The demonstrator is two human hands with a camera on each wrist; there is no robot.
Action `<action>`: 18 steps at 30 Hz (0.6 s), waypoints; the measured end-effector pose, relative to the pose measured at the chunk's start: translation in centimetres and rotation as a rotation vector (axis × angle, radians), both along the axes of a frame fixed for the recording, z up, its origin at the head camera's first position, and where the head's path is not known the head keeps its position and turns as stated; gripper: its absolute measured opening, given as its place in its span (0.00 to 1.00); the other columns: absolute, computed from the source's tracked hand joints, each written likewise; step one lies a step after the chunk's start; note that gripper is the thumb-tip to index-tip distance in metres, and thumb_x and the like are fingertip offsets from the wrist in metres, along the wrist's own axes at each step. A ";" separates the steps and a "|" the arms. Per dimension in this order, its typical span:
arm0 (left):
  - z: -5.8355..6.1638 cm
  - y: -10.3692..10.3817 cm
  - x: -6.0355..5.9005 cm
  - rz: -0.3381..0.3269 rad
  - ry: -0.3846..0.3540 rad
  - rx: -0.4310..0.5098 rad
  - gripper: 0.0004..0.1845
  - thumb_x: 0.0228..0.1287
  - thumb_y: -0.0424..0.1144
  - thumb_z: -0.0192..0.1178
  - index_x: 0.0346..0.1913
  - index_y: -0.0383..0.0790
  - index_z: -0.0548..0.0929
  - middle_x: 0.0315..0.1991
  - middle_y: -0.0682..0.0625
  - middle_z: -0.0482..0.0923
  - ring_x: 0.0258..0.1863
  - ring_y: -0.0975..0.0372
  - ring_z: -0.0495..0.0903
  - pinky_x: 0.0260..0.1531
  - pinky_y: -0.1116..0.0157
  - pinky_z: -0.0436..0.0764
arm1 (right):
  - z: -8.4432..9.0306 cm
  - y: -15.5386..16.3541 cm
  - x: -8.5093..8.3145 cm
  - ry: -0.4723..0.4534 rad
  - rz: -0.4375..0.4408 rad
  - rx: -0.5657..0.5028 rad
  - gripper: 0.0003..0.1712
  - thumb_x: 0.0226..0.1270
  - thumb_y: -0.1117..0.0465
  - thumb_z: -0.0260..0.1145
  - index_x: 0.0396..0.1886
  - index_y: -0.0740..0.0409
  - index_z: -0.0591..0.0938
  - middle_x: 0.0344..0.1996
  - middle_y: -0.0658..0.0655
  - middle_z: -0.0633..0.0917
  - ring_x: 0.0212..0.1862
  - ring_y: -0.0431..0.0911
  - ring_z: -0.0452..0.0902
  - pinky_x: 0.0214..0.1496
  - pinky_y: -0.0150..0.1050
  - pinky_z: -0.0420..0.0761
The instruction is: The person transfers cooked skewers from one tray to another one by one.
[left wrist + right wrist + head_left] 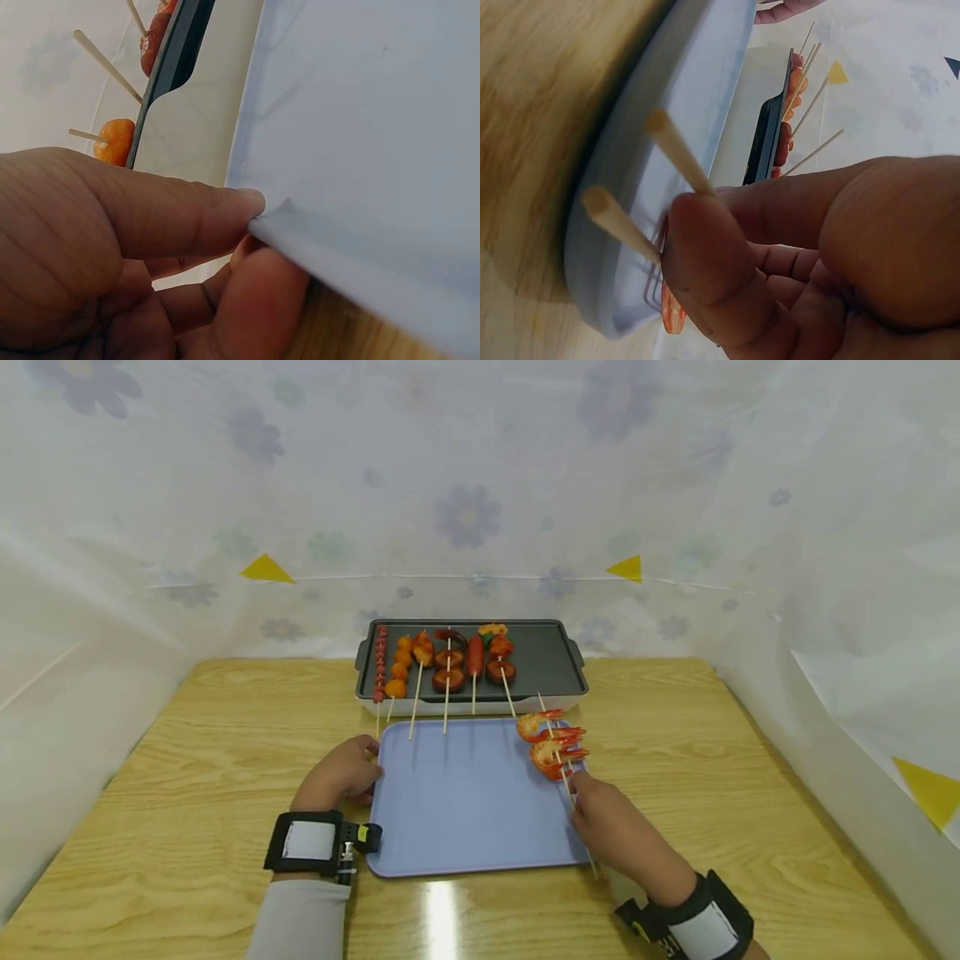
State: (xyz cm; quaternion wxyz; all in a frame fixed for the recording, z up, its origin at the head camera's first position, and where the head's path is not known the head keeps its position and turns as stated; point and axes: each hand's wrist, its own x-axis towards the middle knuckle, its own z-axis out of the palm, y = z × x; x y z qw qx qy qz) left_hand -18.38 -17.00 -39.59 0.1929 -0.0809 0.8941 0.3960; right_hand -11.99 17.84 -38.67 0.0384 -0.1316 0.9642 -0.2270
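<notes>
My left hand pinches the left rim of a pale lavender tray; in the left wrist view the thumb lies over the rim with fingers curled beneath. My right hand grips shrimp skewers by their sticks, over the tray's right side. Two bare stick ends poke out between thumb and fingers in the right wrist view. Orange-red shrimp overlap the tray's upper right corner in the head view, their tails pointing right.
Behind the tray stands a dark grill pan on a white base. Several skewers lie across its left and middle, including a sausage and orange balls, sticks jutting forward. The wooden table is bounded by a flowered curtain.
</notes>
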 end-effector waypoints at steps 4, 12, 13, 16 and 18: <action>0.0 0.0 0.0 -0.007 0.003 0.002 0.22 0.65 0.28 0.55 0.62 0.30 0.70 0.35 0.39 0.75 0.25 0.55 0.78 0.23 0.65 0.80 | 0.0 -0.1 0.1 -0.025 -0.016 0.004 0.10 0.60 0.75 0.64 0.41 0.68 0.76 0.21 0.52 0.75 0.23 0.43 0.68 0.22 0.37 0.70; 0.0 -0.1 0.0 -0.007 0.002 0.004 0.21 0.65 0.28 0.55 0.61 0.31 0.70 0.36 0.39 0.75 0.25 0.55 0.78 0.23 0.64 0.79 | 0.3 -0.2 0.2 -0.060 -0.013 0.030 0.08 0.60 0.75 0.63 0.40 0.68 0.77 0.22 0.53 0.76 0.24 0.43 0.69 0.23 0.37 0.72; 0.0 -0.1 0.0 -0.008 0.002 0.003 0.22 0.65 0.28 0.55 0.61 0.30 0.70 0.36 0.39 0.75 0.25 0.55 0.78 0.23 0.64 0.80 | 0.3 -0.2 0.2 -0.069 -0.013 0.029 0.08 0.60 0.75 0.63 0.40 0.68 0.77 0.22 0.53 0.76 0.24 0.44 0.69 0.23 0.37 0.72; 0.1 -0.1 0.1 -0.011 0.003 -0.001 0.22 0.65 0.28 0.55 0.62 0.30 0.70 0.36 0.39 0.75 0.25 0.55 0.79 0.23 0.64 0.80 | 0.2 -0.3 0.1 -0.086 -0.012 0.029 0.08 0.61 0.75 0.63 0.40 0.68 0.78 0.22 0.53 0.76 0.24 0.43 0.70 0.23 0.37 0.73; 0.1 -0.1 0.1 -0.010 0.001 -0.002 0.22 0.65 0.28 0.55 0.62 0.30 0.70 0.36 0.39 0.76 0.25 0.55 0.79 0.23 0.64 0.80 | 0.1 -0.3 0.1 -0.089 -0.014 0.034 0.08 0.61 0.75 0.63 0.40 0.69 0.78 0.21 0.53 0.76 0.24 0.43 0.69 0.23 0.37 0.72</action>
